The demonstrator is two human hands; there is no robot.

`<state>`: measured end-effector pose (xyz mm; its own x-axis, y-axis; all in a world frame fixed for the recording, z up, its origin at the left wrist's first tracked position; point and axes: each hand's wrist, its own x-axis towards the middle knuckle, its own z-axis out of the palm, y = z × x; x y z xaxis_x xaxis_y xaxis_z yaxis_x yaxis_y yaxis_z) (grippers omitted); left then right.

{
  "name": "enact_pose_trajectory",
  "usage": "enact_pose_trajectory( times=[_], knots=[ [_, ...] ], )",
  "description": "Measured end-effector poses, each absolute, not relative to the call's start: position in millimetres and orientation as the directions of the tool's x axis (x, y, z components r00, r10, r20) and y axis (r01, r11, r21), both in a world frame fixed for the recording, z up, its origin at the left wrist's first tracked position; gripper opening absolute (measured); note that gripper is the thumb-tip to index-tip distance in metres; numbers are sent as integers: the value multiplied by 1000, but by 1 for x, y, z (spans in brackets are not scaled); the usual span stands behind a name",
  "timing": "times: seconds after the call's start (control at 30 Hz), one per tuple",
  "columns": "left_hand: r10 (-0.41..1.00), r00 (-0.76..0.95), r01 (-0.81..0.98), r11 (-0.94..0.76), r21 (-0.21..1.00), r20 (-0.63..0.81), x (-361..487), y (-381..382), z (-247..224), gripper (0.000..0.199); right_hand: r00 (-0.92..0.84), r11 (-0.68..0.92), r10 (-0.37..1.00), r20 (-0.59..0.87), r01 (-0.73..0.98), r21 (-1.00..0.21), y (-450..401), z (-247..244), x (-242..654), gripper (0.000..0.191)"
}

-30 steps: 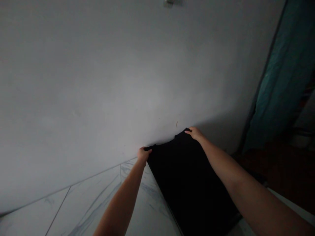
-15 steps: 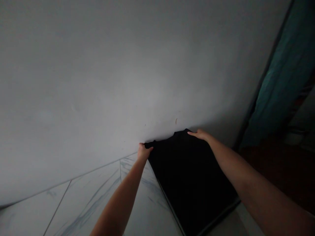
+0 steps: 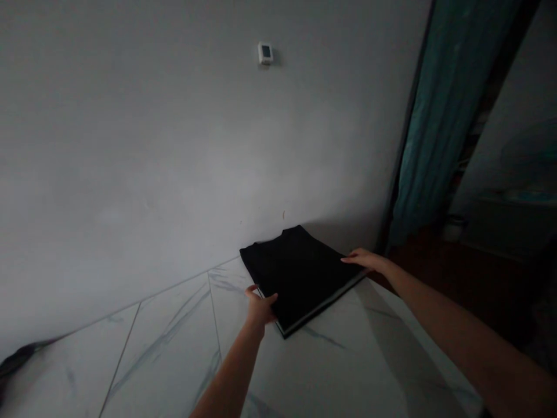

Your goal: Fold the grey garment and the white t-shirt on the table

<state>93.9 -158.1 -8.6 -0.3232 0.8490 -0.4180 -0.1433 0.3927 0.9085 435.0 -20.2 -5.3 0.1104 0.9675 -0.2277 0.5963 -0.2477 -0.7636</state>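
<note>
A folded black garment (image 3: 296, 273), like a shirt with a collar notch, lies flat near the wall. A thin pale strip runs along its near and left edges. My left hand (image 3: 261, 305) grips its left edge, thumb on top and fingers tucked round the side. On the opposite side, my right hand (image 3: 361, 259) holds the right edge near the front corner, its lower fingers partly hidden under the cloth.
White marble-patterned tiles (image 3: 169, 342) make up the surface, which meets a grey wall (image 3: 174, 145). A small white device with a dark screen (image 3: 265, 53) is on the wall. Dark cloth (image 3: 21, 359) lies far left. A teal curtain (image 3: 439, 128) hangs right.
Both hands have moved from the garment's far corners toward its near end, along the two sides. My view has shifted, bringing the wall device into sight.
</note>
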Motion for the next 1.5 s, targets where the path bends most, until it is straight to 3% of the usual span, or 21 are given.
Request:
enact_pose_trajectory(
  times=[0.23, 0.4, 0.57, 0.7, 0.83, 0.97, 1.03, 1.13, 1.3, 1.5],
  knots=[
    [864, -347, -44, 373, 927, -364, 123, -196, -5, 41, 202, -157, 978, -52, 546, -823, -57, -11, 430, 16],
    [848, -389, 41, 407, 913, -360, 123, -203, 0, 25, 202, -81, 978, 45, 574, -815, -69, -10, 426, 20],
    [869, -392, 235, 413, 880, -303, 124, -209, -1, 18, 189, -59, 977, 96, 676, -735, -80, -16, 425, 21],
    [911, -341, 495, 383, 780, -232, 113, -214, 15, 11, 168, -36, 972, 164, 796, -604, -84, -10, 426, 20],
    [968, -251, 768, 209, 605, -16, 118, -201, 43, 6, -12, 145, 963, 268, 865, -481, -85, 0, 391, 30],
    [960, 37, 944, -124, 306, 277, 154, -179, 37, 46, -476, 540, 842, 254, 745, -392, -91, -9, 333, 41],
    [958, 115, 944, -187, 271, 262, 168, -173, 17, 54, -653, 679, 729, 207, 650, -341, -95, -17, 318, 48],
    [977, 109, 955, -154, 252, 186, 171, -174, -15, 61, -698, 709, 699, 154, 648, -280, -95, -26, 323, 53],
    [989, 45, 971, -77, 226, 142, 162, -187, -26, 62, -619, 658, 751, 229, 732, -178, -91, -28, 350, 54],
    [996, 83, 975, -76, 207, -24, 153, -204, -18, 69, -389, 426, 903, 181, 865, -264, -80, -31, 367, 56]
  ],
)
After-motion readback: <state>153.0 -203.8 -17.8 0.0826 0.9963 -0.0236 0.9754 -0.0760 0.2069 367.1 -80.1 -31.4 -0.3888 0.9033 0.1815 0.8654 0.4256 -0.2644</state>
